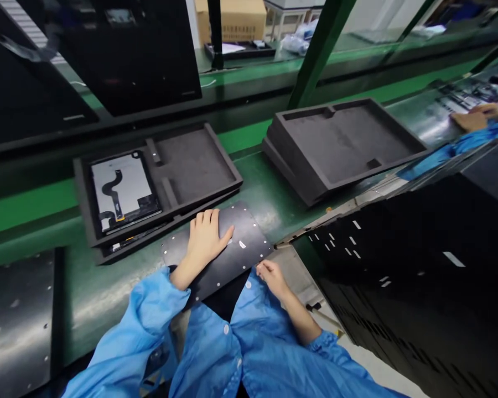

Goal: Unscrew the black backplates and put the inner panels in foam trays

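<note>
The left hand [205, 237] lies open, palm down, on the upper face of a dark plate [243, 261], fingers together and thumb held apart; it presses or rests on the surface and does not grasp an edge. The right hand [274, 279] is loosely curled at the plate's near right edge; whether its fingertips touch that edge, or enclose any small object, cannot be told. The step in hand is judged to be steadying or positioning the plate, which lies beneath the left hand and just beyond the right, its near edge close to the front of the blue garment [224, 354]. A further shift of the plate would call for a secure hold at its rim, with the left palm keeping it steady. Small light dots are set near the plate's margins, and a pale mark lies toward its middle. Just beyond is a foam tray [199, 160], which holds a display panel [124, 190] with a dark ribbon cable in its left compartment; another tray is beneath it. To the right of this, a stack of foam trays [348, 143] rests on the green bench [261, 182]. A second dark plate [19, 315] is at lower left, tall dark panels [415, 265] stand at right, and a co-worker's hand [471, 120] appears at far right.
</note>
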A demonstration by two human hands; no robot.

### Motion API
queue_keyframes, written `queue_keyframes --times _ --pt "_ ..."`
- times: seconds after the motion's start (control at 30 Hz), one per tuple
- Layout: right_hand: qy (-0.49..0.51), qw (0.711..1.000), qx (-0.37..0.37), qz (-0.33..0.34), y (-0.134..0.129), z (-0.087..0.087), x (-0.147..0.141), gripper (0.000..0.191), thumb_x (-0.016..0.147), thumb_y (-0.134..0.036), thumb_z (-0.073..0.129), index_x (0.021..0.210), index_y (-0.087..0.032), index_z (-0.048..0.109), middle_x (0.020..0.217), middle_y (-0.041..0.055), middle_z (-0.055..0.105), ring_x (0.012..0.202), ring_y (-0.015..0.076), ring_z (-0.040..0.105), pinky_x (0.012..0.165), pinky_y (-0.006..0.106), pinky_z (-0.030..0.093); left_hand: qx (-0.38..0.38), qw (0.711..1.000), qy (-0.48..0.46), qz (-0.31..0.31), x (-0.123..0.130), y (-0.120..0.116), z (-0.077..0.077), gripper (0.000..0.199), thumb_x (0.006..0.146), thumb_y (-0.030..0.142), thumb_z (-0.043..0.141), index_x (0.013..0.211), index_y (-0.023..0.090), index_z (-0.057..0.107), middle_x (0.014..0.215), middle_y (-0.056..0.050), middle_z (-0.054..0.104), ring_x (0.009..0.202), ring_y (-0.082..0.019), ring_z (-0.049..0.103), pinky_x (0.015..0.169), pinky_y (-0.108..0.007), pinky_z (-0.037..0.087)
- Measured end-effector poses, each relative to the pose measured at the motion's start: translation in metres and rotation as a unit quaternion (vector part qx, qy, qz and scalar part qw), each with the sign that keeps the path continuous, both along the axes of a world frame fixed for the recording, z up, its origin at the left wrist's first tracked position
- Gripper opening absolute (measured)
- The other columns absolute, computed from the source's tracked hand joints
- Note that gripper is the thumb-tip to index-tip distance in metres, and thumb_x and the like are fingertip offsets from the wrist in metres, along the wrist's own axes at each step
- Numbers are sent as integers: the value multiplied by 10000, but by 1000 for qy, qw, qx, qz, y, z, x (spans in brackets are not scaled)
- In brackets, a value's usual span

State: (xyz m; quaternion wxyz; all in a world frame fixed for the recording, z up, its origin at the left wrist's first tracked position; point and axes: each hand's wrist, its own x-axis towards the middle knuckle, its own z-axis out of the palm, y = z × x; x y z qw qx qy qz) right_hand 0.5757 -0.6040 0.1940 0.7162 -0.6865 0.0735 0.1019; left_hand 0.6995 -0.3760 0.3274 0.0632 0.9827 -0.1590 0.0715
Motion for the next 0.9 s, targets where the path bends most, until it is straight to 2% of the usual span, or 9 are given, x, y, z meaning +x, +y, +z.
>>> queue_keyframes --times 0.3,0.57,0.8,0.9 --pt "-25 1000 -2 -9 3 5 3 768 893 -971 524 766 -227 668 593 -22 470 583 155 425 608 316 368 -12 1000 2 4 1 1 -1 665 1069 574 556 1525 91 543 1455 -219 626 1292 -391 552 1092 -513 466" --pt "-42 999 -16 12 0 0 -9 670 1012 -835 492 820 -224 688 625 -21 489 616 167 439 657 329 392 -15 1000 -1 6 0 1 -1 657 1073 570 548 1526 94 545 1443 -219 631 1278 -391 553 1081 -513 471" --pt "-47 997 -57 -2 7 -3 -10 689 1010 -857 462 799 -230 653 623 -30 446 600 166 413 616 317 362 -11 1000 2 4 -1 2 -1 672 1073 578 546 1539 93 535 1459 -224 617 1294 -397 550 1099 -516 460" --pt "-43 995 -87 -18 8 -4 -12 704 999 -881 449 743 -242 599 638 -16 475 617 171 427 637 323 375 -10 1000 10 3 0 1 0 665 1073 569 544 1540 96 530 1456 -222 617 1296 -398 548 1104 -515 453"
